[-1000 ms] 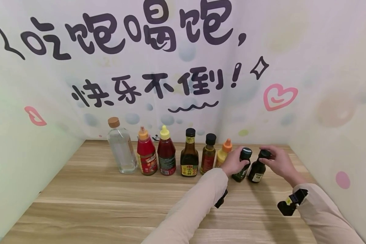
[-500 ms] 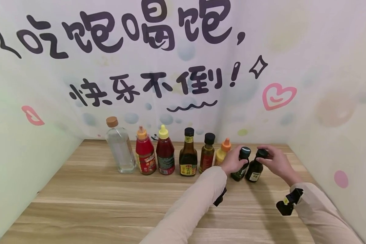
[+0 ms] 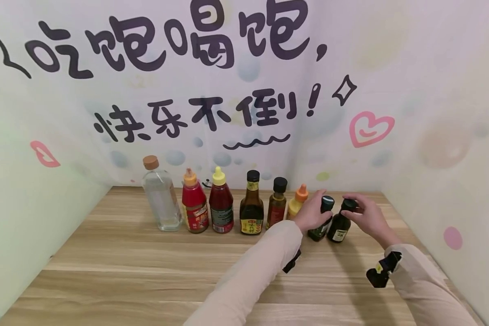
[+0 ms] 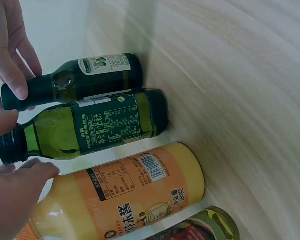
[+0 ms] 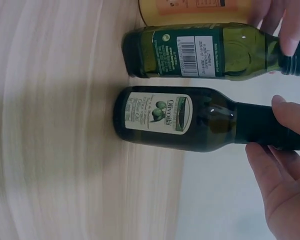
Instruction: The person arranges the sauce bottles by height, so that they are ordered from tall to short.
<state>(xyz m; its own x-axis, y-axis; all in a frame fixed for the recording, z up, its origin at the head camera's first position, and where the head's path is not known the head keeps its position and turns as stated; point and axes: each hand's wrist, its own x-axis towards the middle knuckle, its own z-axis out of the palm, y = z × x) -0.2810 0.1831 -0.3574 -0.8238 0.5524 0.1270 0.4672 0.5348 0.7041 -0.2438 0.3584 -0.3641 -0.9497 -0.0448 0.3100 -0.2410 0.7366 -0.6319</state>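
At the right end of a row of bottles, my left hand [image 3: 311, 215] pinches the neck of a green-glass olive oil bottle [image 4: 107, 122] just below its dark cap. Beside it, my right hand [image 3: 369, 218] grips the dark cap of a darker olive oil bottle [image 5: 165, 117] between thumb and fingers. This bottle has a cream label with olives. Both bottles stand upright on the wooden table, close together. A yellow mustard sauce bottle [image 4: 125, 192] with an orange tip stands just left of the green one, partly hidden by my left hand in the head view.
Leftward along the row stand a small brown bottle [image 3: 277, 203], a soy sauce bottle [image 3: 251, 210], two red sauce squeeze bottles, one yellow-capped [image 3: 221, 206] and one orange-capped [image 3: 195, 208], and a clear bottle [image 3: 161, 199]. A printed cloth wall [image 3: 146, 90] rises behind the table [image 3: 146, 271].
Both hands stay on the two olive oil bottles. The dark bottle has shifted very slightly left with my right hand, closer to the green one. The head view has moved slightly.
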